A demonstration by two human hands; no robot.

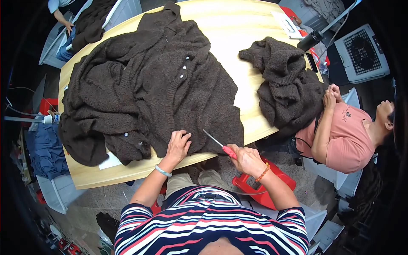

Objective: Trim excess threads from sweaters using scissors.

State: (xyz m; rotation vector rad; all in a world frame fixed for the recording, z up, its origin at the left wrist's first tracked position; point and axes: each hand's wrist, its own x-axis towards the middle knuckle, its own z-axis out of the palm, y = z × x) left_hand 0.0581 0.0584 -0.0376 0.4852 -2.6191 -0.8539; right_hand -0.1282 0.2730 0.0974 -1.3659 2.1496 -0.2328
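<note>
A large dark brown knitted cardigan (153, 85) with small pale buttons lies spread over a pale wooden table (238, 29). My left hand (177, 144) rests flat on the cardigan's near hem, fingers apart, a pale bangle on the wrist. Just off the table's front edge, my right hand (245, 159) grips a thin tool with a red handle (221, 145), its metal tip pointing up-left over the hem. An orange bead bracelet circles that wrist.
A second brown knit (284, 80) is heaped at the table's right side, by a seated person in a pink shirt (346, 138). Another person's arm (61, 19) shows at the far left. A red plastic stool (265, 182) stands below my right hand. Bins and boxes surround the table.
</note>
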